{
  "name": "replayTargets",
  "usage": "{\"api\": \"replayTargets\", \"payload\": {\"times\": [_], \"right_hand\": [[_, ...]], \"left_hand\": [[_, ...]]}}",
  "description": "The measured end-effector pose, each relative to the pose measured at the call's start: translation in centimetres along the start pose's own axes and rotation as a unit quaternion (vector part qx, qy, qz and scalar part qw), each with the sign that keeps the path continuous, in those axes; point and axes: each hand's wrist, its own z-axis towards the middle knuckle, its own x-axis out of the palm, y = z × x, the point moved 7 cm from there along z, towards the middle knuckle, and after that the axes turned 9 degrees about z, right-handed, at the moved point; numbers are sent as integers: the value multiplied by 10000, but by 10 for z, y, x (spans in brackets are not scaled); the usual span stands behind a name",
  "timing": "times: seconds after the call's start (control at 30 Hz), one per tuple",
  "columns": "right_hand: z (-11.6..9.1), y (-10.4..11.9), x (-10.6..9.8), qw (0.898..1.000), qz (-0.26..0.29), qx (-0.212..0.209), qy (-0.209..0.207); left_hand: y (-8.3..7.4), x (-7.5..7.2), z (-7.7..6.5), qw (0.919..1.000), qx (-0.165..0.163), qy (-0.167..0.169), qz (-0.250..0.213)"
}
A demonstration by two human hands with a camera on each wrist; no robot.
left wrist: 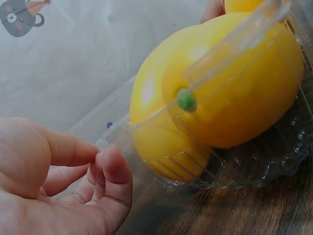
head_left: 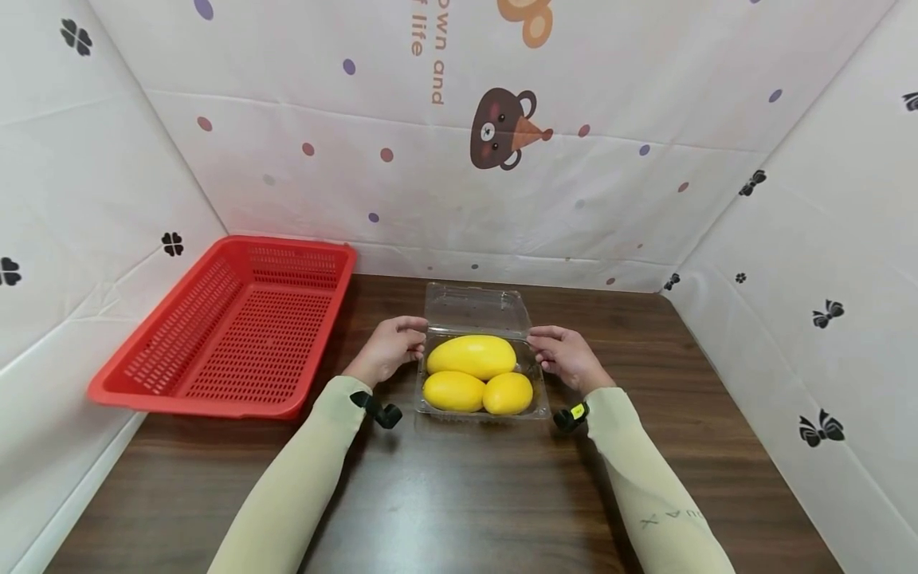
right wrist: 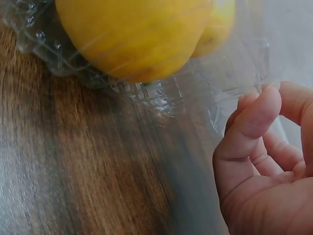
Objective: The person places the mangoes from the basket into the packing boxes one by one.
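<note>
A clear plastic clamshell box [head_left: 541, 399] stands on the table, its lid [head_left: 473, 307] tilted back on the far side. Inside lie one long yellow fruit [head_left: 472, 356] and, nearer the person, two smaller oval yellow fruits [head_left: 453, 391] [head_left: 508, 393]. My left hand [head_left: 390, 348] pinches the box's edge at the far left corner, by the hinge. At the opposite corner my right hand [head_left: 566, 356] pinches the plastic edge between thumb and finger. A green stem end [left wrist: 186, 99] shows on a fruit in the left wrist view.
A red perforated plastic basket [head_left: 237, 335] stands to the left on the dark wooden table [head_left: 445, 502]. White printed sheets [head_left: 402, 191] wall in the back and both sides. Each wrist wears a small black camera [head_left: 380, 410].
</note>
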Motion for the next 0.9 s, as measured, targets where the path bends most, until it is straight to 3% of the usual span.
{"api": "replayTargets", "payload": {"times": [0.4, 0.67, 0.9], "right_hand": [[1, 0, 3, 9975, 618, -347, -78], [3, -1, 5, 9930, 1102, -420, 83], [2, -2, 6, 9913, 1208, -431, 283]], "left_hand": [[0, 1, -1, 9990, 188, 133, -379], [2, 1, 0, 9981, 208, 183, -555], [4, 2, 1, 9972, 215, 196, -695]]}}
